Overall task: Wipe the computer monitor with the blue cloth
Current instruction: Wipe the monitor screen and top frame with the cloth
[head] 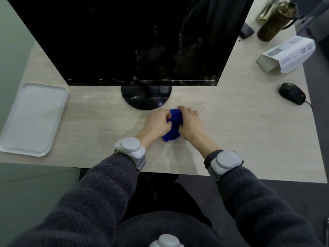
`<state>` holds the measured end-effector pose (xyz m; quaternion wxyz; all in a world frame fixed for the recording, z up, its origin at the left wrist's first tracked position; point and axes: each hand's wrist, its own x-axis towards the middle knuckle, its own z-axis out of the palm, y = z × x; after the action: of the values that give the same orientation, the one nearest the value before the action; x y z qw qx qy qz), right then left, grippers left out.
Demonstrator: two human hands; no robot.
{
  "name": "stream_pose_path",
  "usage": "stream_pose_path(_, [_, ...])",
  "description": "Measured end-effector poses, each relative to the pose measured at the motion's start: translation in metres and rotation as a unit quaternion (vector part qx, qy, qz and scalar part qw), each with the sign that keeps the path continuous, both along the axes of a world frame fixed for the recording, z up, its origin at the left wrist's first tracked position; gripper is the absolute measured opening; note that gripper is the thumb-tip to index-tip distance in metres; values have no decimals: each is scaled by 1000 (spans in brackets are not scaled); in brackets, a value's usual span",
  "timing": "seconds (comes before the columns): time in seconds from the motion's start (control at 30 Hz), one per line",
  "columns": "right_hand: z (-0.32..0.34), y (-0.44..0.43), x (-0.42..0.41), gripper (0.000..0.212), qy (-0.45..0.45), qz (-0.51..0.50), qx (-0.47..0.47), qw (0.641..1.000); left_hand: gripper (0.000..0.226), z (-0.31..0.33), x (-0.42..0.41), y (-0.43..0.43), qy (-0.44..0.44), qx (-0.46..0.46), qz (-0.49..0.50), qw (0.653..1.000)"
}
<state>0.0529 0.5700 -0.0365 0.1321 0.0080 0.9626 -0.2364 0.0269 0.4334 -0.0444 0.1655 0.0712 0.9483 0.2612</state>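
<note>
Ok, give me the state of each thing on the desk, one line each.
monitor: screen dark, smeared near its lower edge
blue cloth: bunched, on the desk between both hands
left hand: grips the cloth
right hand: grips the cloth
white box: lying flat, end flap open

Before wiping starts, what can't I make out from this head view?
Head view only:
monitor: top cut off by the frame edge.
blue cloth: mostly covered by left hand and right hand; its folds unclear.
white box: print too small to read.
bottle: blurred.
</note>
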Motion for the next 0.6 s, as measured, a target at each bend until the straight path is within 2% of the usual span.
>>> stream_pose_path(0.07, [5, -5, -1, 49, 95, -42, 20, 994, 9, 4, -4, 0, 53, 13, 52, 997])
stream_pose_path(0.1, [6, -9, -2, 48, 95, -48, 51, 993, 10, 6, -7, 0, 56, -6, 55, 997])
stream_pose_path(0.2, [4, -15, -4, 60, -19, -38, 113, 993, 20, 10, -11, -3, 3, -60, 47, 997])
stream_pose_path(0.3, [-3, -21, -9, 67, -18, -9, 102, 995, 20, 14, -19, -5, 28, -46, 73, 996])
stream_pose_path(0.4, [-10, -26, -9, 66, -85, 21, 118, 989, 16, 24, -24, -7, 31, -21, 100, 994])
stream_pose_path(0.5, [-3, -26, -20, 42, -54, 7, 65, 996, 13, 31, -27, -13, 28, 5, 125, 992])
stream_pose_path(0.6, [13, -27, -33, 38, 6, -35, -8, 999, 11, 35, -31, -18, 43, 52, 180, 981])
